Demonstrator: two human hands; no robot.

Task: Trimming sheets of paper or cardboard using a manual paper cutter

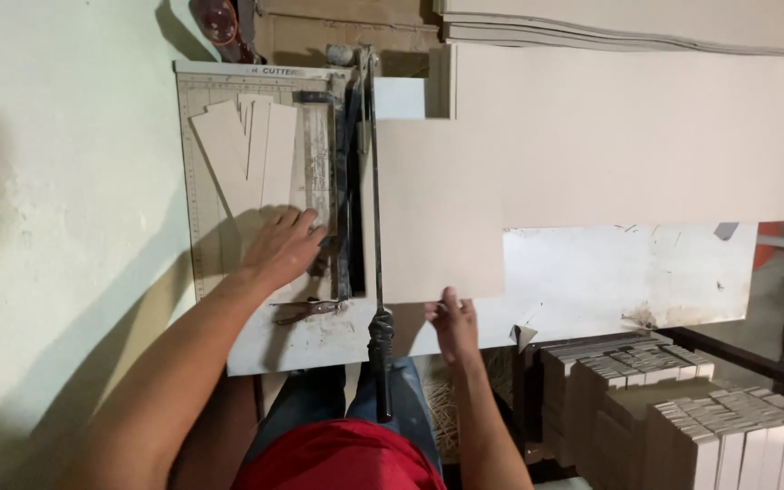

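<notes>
Two hands work at a paper cutter on a white desk. At the far left a pale green wall runs beside the cutter's gridded base. On that base, near its far end, lie several cut strips of pale card, fanned and overlapping. Just nearer, the left hand lies flat on the base with its fingers spread, the fingertips reaching the clamp bar that runs along the cutting edge; it grips nothing. Pliers lie on the desk just below that hand. Right of the clamp, the long blade arm stretches along the cut line, and its dark handle hangs over the desk's near edge, above the person's lap; neither hand touches it. To the right of the blade lies a large sheet of pale card, flat on the desk, its left edge against the blade. The right hand pinches the sheet's near edge, thumb on top. Farther right, more big sheets overlap across the desk. Below the desk's right end stand stacks of small cut pieces, packed upright in rows.
</notes>
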